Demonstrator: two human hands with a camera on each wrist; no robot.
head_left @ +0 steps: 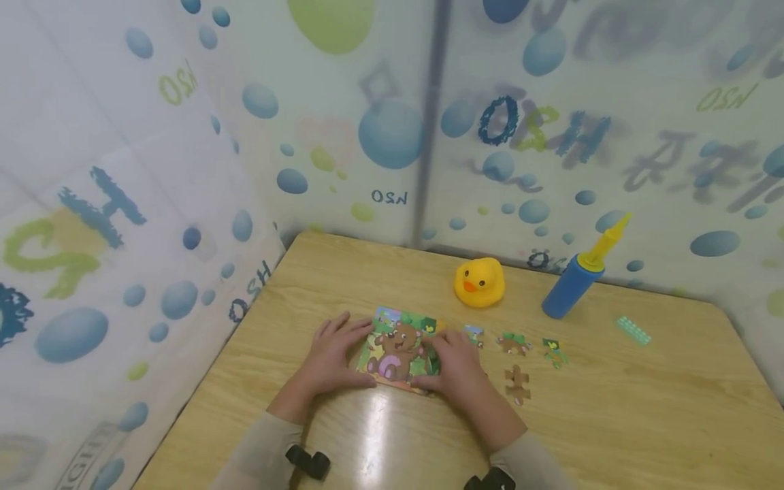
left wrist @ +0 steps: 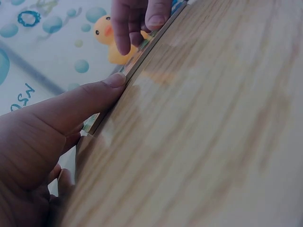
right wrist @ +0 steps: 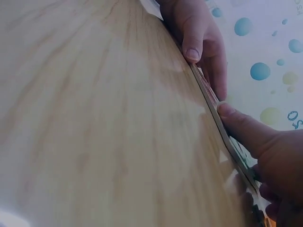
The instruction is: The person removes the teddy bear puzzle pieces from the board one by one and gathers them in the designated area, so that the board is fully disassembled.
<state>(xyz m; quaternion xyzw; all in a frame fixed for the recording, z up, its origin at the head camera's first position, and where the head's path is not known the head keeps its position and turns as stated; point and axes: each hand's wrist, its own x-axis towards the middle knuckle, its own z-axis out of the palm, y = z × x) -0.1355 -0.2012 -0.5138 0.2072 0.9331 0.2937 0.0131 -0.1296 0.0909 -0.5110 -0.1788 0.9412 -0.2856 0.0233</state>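
A jigsaw puzzle (head_left: pixel 395 354) with a brown cartoon bear on a green ground lies flat on the table in the head view. My left hand (head_left: pixel 331 354) holds its left side, thumb along the near edge and fingers spread toward the far left corner. At the right side my right hand (head_left: pixel 456 364) grips it, thumb on the near edge and bent fingers over the picture, hiding part of it. Seen low from the left wrist, the left thumb (left wrist: pixel 102 92) presses the puzzle's thin edge (left wrist: pixel 142 59). The right thumb (right wrist: pixel 246 127) touches that edge in the right wrist view.
Loose puzzle pieces (head_left: pixel 513 344) lie right of the right hand, including a brown pair (head_left: pixel 517 384) and a green one (head_left: pixel 554 354). Behind stand a yellow rubber duck (head_left: pixel 480 282) and a blue hand pump (head_left: pixel 572 286). A mint toy brick (head_left: pixel 633 331) lies farther right on the wooden table (head_left: pixel 643 422).
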